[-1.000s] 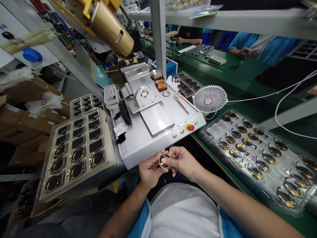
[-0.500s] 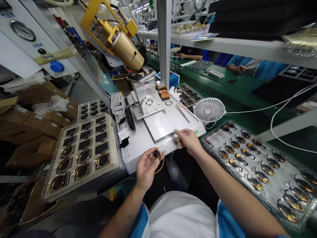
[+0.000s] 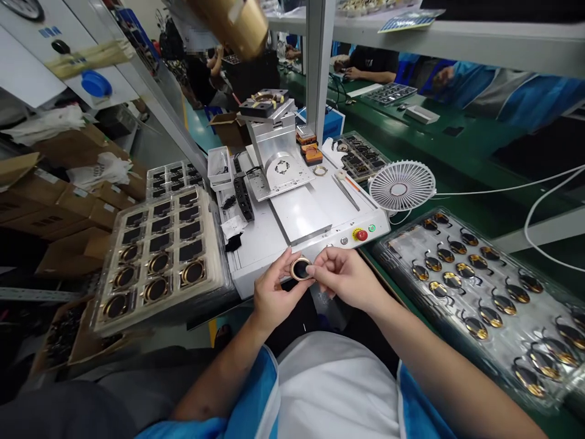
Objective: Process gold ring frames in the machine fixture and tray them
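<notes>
A round watch case [image 3: 300, 269] with a gold rim and a black face is in front of the machine's near edge. My left hand [image 3: 275, 294] is closed on it, thumb below and fingers at its left side. From the right, my right hand [image 3: 346, 275] pinches its edge, with the thumb against the black face and the other fingers curled. Left of me, a stack of clear trays [image 3: 214, 268] carries similar gold-rimmed cases and dark square pieces. To my right, a plastic tray [image 3: 461, 305] holds many round amber-backed parts with thin black tails.
Just beyond my hands stands a white machine [image 3: 247, 268] with a red stop button [image 3: 361, 235] and a metal fixture [image 3: 283, 167]. Tweezers [image 3: 347, 194] lie on it, near a white fan [image 3: 402, 186]. A gold cylinder [image 3: 242, 27] hangs above. Co-workers sit across the green bench.
My right hand has moved from the machine's front edge to the watch case. The case has turned from its amber side to its black face. The view has tilted downward.
</notes>
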### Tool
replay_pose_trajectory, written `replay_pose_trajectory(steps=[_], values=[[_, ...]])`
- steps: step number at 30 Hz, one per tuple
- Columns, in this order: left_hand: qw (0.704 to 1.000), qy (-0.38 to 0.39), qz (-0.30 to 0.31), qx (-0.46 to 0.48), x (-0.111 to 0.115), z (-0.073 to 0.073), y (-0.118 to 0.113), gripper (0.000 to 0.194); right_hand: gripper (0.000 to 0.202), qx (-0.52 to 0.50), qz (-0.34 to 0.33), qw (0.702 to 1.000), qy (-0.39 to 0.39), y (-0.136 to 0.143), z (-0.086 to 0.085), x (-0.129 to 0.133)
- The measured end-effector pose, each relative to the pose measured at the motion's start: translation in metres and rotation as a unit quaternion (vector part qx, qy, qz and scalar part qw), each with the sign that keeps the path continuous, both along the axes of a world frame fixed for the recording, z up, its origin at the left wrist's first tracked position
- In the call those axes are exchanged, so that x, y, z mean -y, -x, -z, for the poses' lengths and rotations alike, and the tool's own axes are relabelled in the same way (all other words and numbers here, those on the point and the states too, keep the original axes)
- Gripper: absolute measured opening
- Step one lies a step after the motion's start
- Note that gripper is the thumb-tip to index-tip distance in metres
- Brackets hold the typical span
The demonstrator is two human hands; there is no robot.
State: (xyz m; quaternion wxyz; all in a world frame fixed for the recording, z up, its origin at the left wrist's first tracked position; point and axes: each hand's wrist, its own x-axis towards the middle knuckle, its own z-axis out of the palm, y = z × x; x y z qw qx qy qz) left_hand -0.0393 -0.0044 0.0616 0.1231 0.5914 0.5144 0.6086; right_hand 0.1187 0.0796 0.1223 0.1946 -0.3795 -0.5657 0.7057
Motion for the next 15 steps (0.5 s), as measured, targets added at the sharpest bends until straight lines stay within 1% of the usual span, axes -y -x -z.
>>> replay_pose_trajectory(steps=[3,8,12,15], values=[[1.0,-0.004,0.006,-0.017,0.0016,-0.0046,-0.0019,0.08,0.054,0.018,-0.007,1.0,-0.02,0.0044,0.0026,0.0102],[0.999,-0.014,0.003,-0.037,0.0033,-0.0086,-0.0027,0.081,0.039,0.032,-0.004,0.999,-0.04,0.0073,0.0089,0.009],[0.999,-0.015,-0.003,-0.044,0.0043,-0.0098,-0.0035,0.082,0.033,0.044,0.008,0.998,-0.051,0.0068,0.0052,0.0098],[0.999,-0.018,-0.008,-0.047,0.005,-0.0113,-0.0038,0.08,0.033,0.042,0.014,0.998,-0.051,0.0075,0.002,0.0111]])
